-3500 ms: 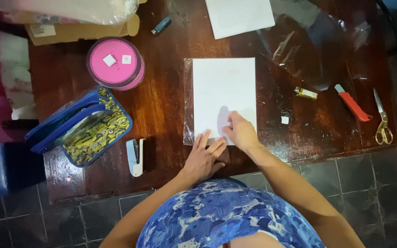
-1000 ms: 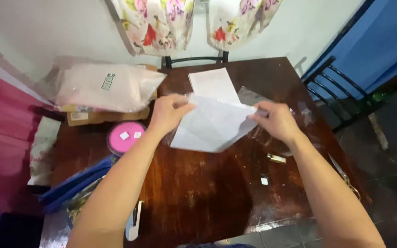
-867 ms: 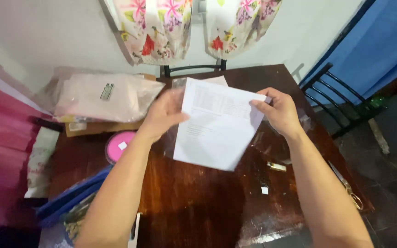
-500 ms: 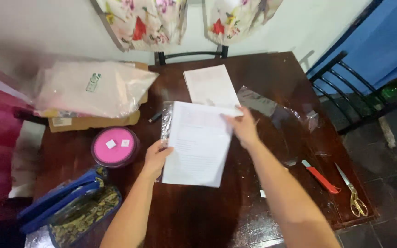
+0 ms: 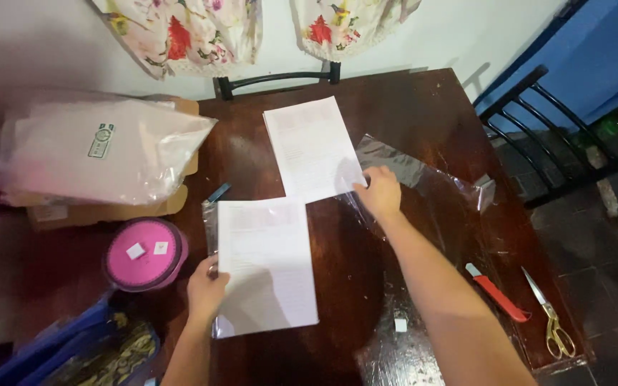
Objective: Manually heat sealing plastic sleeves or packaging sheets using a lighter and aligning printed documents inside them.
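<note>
Hands on sheet and plastic sleeve

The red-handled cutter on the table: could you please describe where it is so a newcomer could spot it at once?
Look at the dark wooden table, near its right edge. The cutter lies slanted between the person's right forearm and the scissors; it alone has a red handle.
</note>
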